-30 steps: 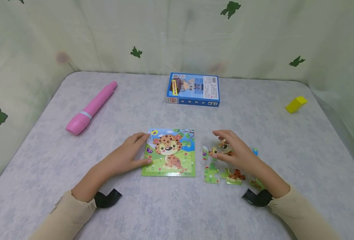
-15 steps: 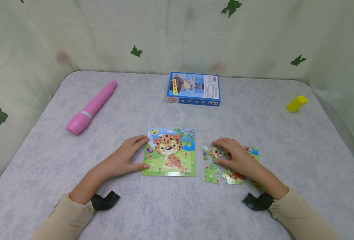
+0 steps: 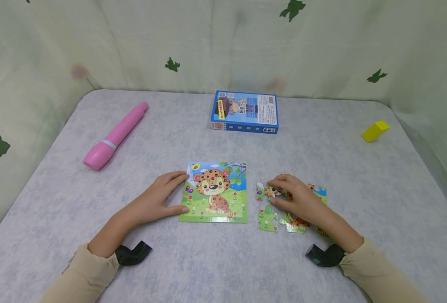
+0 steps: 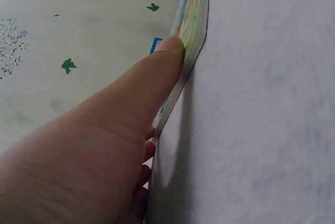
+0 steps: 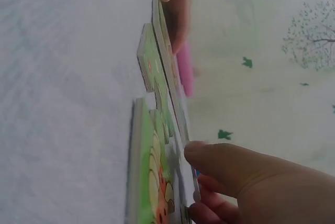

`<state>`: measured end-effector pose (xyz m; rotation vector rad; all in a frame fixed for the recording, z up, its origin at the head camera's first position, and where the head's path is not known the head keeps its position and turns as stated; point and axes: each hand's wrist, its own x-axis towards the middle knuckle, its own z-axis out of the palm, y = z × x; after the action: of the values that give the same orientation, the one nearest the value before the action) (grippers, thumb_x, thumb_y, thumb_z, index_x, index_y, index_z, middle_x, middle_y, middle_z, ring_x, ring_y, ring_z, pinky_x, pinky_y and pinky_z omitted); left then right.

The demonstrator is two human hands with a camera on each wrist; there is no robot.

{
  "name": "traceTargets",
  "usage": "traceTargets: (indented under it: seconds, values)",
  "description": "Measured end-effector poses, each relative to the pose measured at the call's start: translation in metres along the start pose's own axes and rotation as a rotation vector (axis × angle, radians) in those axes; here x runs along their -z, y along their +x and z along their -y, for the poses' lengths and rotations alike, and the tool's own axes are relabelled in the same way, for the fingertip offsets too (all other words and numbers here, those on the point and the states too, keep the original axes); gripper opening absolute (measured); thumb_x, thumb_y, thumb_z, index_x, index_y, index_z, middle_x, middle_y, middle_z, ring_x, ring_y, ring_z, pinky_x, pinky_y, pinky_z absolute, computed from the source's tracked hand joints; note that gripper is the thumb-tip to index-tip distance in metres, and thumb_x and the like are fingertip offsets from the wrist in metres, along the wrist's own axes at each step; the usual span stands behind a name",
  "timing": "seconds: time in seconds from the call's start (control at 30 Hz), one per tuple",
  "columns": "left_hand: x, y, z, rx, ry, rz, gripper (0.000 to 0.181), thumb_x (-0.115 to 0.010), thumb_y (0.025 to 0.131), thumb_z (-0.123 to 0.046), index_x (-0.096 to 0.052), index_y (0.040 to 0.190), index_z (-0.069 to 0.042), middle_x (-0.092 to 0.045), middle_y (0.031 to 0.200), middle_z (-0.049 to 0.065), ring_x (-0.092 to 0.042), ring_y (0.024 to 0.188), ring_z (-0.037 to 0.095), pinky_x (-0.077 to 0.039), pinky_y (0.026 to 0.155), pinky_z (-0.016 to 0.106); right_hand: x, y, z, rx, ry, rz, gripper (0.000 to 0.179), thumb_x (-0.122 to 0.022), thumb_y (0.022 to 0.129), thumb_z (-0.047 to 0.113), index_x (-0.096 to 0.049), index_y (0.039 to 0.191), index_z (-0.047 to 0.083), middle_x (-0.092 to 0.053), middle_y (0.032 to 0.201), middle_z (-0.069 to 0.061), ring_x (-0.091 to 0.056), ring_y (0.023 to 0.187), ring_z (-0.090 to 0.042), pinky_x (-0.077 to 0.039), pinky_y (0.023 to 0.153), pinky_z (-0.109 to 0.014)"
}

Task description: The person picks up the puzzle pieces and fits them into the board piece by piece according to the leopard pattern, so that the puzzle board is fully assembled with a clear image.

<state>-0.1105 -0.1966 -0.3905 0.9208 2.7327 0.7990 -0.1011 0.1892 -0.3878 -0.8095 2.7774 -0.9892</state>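
Note:
A square leopard picture board (image 3: 234, 206) lies flat in the middle of the table. My left hand (image 3: 156, 195) rests at its left side, fingertips on the upper part of that edge and thumb (image 4: 170, 46) lower down. To the right, several loose jigsaw pieces lie close together. My right hand (image 3: 301, 198) is over them, thumb and fingers pinching a puzzle piece with part of the leopard's face (image 3: 272, 192). A green puzzle piece (image 3: 266, 221) and one with the leopard's feet (image 3: 294, 228) lie below it. Others are partly hidden under the hand.
A blue box (image 3: 244, 110) stands behind the board. At the back left is a pink microphone-shaped toy (image 3: 117, 134), and a yellow block (image 3: 375, 131) sits at the far right. Dark wrist devices (image 3: 133, 254) show below both wrists. A pale curtain hangs behind the table.
My right hand has come down onto the pieces, its thumb and fingers closing on the face piece, which has shifted slightly. My left fingertips have slid slightly toward the board's edge.

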Motion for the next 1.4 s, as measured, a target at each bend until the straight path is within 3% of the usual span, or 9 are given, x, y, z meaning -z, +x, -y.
traceTargets:
  seconds: [0.13,0.27,0.47,0.7,0.87,1.03,1.4]
  values:
    - [0.0,0.0,0.0,0.003,-0.002,-0.001,0.083,-0.066,0.076,-0.047,-0.031,0.139,-0.005,-0.027,0.14,0.012,-0.022,0.127,0.031,-0.022,0.099,0.05,0.003,0.0,0.006,0.014,0.025,-0.027,0.044,-0.068,0.081,0.023,-0.056,0.121,0.009,-0.049,0.116,-0.003,-0.049,0.099,-0.016,-0.046,0.075,-0.034]
    - [0.0,0.0,0.0,0.01,-0.006,0.001,0.083,-0.066,0.076,-0.048,-0.031,0.139,-0.006,-0.027,0.14,0.012,-0.022,0.128,0.03,-0.022,0.099,0.05,0.005,0.003,0.017,0.084,0.038,-0.067,0.044,-0.068,0.081,0.018,-0.056,0.121,0.006,-0.048,0.116,-0.004,-0.049,0.099,-0.016,-0.049,0.068,-0.028]
    - [-0.001,0.0,0.001,0.023,-0.004,0.0,0.083,-0.066,0.076,-0.049,-0.032,0.139,-0.007,-0.028,0.14,0.011,-0.023,0.128,0.03,-0.022,0.099,0.05,0.005,0.015,0.046,0.219,0.063,-0.12,0.044,-0.069,0.079,0.011,-0.055,0.12,0.002,-0.048,0.116,-0.005,-0.046,0.104,-0.017,-0.045,0.079,-0.033]
    - [-0.001,-0.001,0.001,0.011,-0.014,-0.004,0.078,-0.065,0.079,-0.044,-0.032,0.139,-0.007,-0.028,0.141,0.01,-0.022,0.129,0.029,-0.022,0.1,0.049,-0.014,0.04,0.078,0.3,0.095,-0.151,0.046,-0.071,0.078,0.012,-0.056,0.121,0.004,-0.048,0.116,-0.007,-0.044,0.108,-0.017,-0.042,0.084,-0.032]
    - [-0.001,-0.002,0.004,-0.007,-0.034,-0.004,0.074,-0.066,0.08,-0.037,-0.033,0.138,-0.006,-0.027,0.142,0.009,-0.022,0.129,0.029,-0.021,0.1,0.05,-0.036,0.061,0.087,0.271,0.121,-0.089,0.045,-0.068,0.081,0.016,-0.055,0.122,0.005,-0.048,0.114,-0.006,-0.045,0.1,-0.014,-0.043,0.079,-0.028]
    - [-0.001,-0.001,0.005,-0.053,-0.052,-0.022,0.07,-0.066,0.08,-0.034,-0.035,0.137,-0.007,-0.03,0.141,0.008,-0.024,0.128,0.028,-0.021,0.1,0.049,-0.059,0.075,0.085,0.191,0.146,0.018,0.043,-0.066,0.083,0.019,-0.055,0.122,0.003,-0.049,0.113,-0.006,-0.046,0.095,-0.013,-0.043,0.077,-0.026]
    - [0.0,-0.002,0.005,-0.095,-0.053,-0.022,0.054,-0.065,0.082,-0.034,-0.049,0.131,-0.017,-0.033,0.139,0.009,-0.025,0.127,0.032,-0.022,0.097,0.054,-0.077,0.094,0.085,0.203,-0.044,0.044,0.046,-0.066,0.083,0.025,-0.055,0.124,0.01,-0.052,0.118,-0.007,-0.045,0.11,-0.019,-0.034,0.093,-0.034]
